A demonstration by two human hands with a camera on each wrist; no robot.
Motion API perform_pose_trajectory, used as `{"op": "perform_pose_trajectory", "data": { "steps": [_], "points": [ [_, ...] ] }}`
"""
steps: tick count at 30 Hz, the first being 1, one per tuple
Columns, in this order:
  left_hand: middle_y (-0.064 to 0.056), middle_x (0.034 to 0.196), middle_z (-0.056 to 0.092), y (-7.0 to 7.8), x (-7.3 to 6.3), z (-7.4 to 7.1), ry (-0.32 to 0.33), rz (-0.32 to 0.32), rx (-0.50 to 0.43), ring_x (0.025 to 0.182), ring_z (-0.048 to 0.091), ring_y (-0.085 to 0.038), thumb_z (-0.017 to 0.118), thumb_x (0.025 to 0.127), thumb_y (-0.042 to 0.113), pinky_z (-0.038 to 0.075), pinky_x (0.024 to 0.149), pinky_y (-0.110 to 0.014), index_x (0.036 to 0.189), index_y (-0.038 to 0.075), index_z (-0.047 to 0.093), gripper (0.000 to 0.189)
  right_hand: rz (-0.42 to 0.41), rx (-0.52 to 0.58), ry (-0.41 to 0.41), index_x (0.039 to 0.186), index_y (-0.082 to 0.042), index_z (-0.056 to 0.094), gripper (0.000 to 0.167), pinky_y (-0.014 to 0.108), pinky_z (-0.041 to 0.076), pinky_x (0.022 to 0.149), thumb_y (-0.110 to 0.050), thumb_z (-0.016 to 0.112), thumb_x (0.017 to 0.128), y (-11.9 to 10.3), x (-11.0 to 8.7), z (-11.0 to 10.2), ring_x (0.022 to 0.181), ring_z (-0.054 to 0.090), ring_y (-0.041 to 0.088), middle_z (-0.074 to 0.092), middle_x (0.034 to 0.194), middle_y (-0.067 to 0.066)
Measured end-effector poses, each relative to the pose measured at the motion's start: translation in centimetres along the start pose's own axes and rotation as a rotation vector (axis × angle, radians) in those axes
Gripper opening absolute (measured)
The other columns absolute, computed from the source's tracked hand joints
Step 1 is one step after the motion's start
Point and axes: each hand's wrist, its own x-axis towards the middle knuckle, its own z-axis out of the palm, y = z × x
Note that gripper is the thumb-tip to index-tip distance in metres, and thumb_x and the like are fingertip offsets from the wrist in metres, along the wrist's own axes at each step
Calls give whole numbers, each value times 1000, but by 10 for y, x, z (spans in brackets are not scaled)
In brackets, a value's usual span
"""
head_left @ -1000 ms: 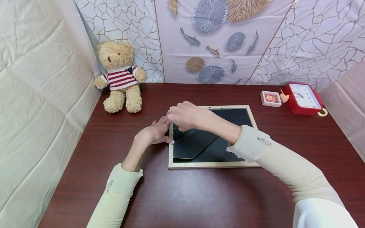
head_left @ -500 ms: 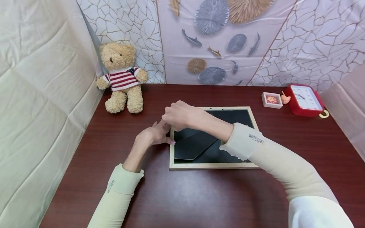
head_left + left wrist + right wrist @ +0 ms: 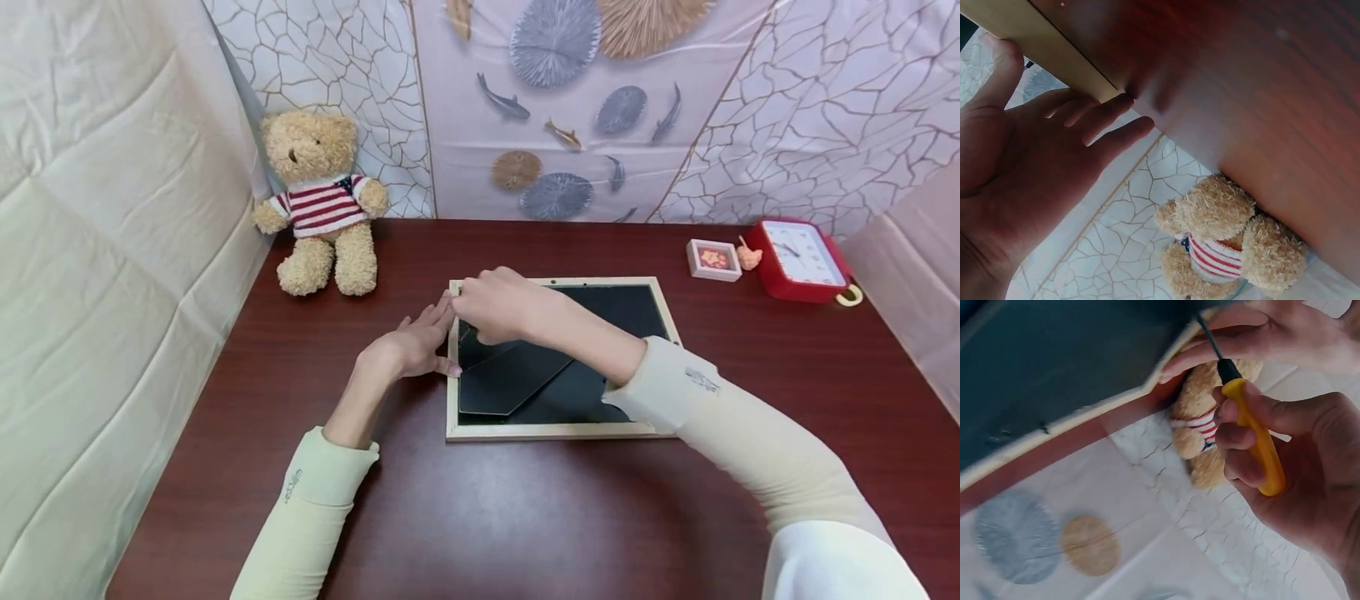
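A picture frame [image 3: 570, 431] with a light wooden border lies face down on the dark red table, its black back and folding stand [image 3: 510, 379] upward. My left hand [image 3: 408, 346] rests along the frame's left side, fingers stretched out, thumb on the border. Those straight fingers show at the wooden edge [image 3: 1063, 50] in the left wrist view. In my right hand [image 3: 498, 304] is a screwdriver [image 3: 1254, 437] with a yellow handle, gripped by curled fingers and thumb. Its shaft reaches to the frame's border close to the left hand; the tip is lost in shadow.
A teddy bear [image 3: 318, 200] in a striped shirt sits at the back left against the wall cloth. At the back right stand a small pink-white box frame [image 3: 712, 260], a little orange figure [image 3: 748, 256] and a red alarm clock [image 3: 802, 258].
My right hand with the screwdriver shifted slightly left, then came back right, with the wrist turning a little. The left hand and the picture frame keep their places.
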Motion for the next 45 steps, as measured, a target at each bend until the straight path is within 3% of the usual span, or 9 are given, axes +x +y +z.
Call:
{"op": "perform_pose_trajectory", "data": {
  "steps": [4, 6, 11, 15, 19, 24, 32, 37, 45],
  "points": [
    [-4, 184, -21, 8, -5, -1, -20, 2, -10, 172, -6, -32, 78, 103, 38, 2, 138, -59, 177, 12, -8, 116, 63, 143, 130, 121, -1, 75, 25, 42, 61, 70, 0, 76, 96, 16, -37, 19, 85, 73, 28, 74, 104, 14],
    [-7, 184, -19, 19, -15, -5, -22, 6, -10, 172, -4, -33, 77, 104, 35, 4, 138, -60, 176, 10, -7, 114, 94, 263, 248, 116, 0, 72, 21, 44, 62, 75, 5, 75, 95, 27, -62, 31, 85, 71, 27, 71, 104, 13],
    [-1, 183, -22, 13, -8, 0, -17, -1, -9, 173, -5, -29, 79, 102, 38, 3, 138, -58, 176, 15, -10, 118, 162, 486, 583, 111, 3, 70, 17, 47, 62, 86, 7, 77, 96, 57, -134, 67, 96, 73, 30, 66, 109, 14],
    [2, 183, -24, 0, 2, 7, -8, 1, -11, 172, -7, -26, 81, 101, 40, 3, 138, -58, 176, 19, -12, 121, 335, 522, 688, 111, 0, 70, 26, 27, 56, 91, 6, 84, 90, 72, -188, 104, 100, 70, 31, 69, 109, 13],
    [1, 183, -23, -4, -1, 6, 4, 2, -5, 172, -5, -27, 81, 101, 39, 3, 138, -58, 177, 18, -10, 121, 544, 568, 651, 112, 2, 71, 20, 22, 41, 80, 4, 80, 94, 84, -224, 135, 93, 56, 18, 70, 104, 15],
    [0, 183, -22, -7, -2, 4, 15, 15, -1, 172, -4, -29, 82, 100, 40, 5, 138, -60, 177, 17, -9, 121, 706, 615, 541, 113, 8, 68, 20, 25, 40, 66, -3, 77, 99, 104, -245, 161, 75, 48, 2, 70, 91, 17],
    [0, 183, -22, -5, -1, 4, 17, 23, 2, 172, -4, -29, 81, 100, 40, 6, 138, -60, 177, 17, -8, 120, 816, 667, 271, 111, 15, 60, 32, 34, 47, 63, -13, 72, 103, 128, -265, 173, 76, 61, 27, 70, 89, 23],
    [0, 183, -23, -8, 0, 5, 17, 21, -3, 172, -5, -28, 81, 101, 39, 6, 138, -60, 176, 17, -10, 120, 863, 696, 106, 109, 15, 61, 40, 37, 48, 64, -23, 73, 102, 151, -281, 197, 74, 59, 27, 66, 82, 17],
    [0, 183, -23, -8, -2, 4, 12, 25, 1, 172, -4, -29, 80, 101, 43, 8, 138, -60, 177, 18, -10, 120, 873, 710, 44, 99, 10, 63, 37, 37, 43, 64, -25, 74, 99, 162, -303, 218, 72, 54, 26, 60, 76, 10]
  ]
}}
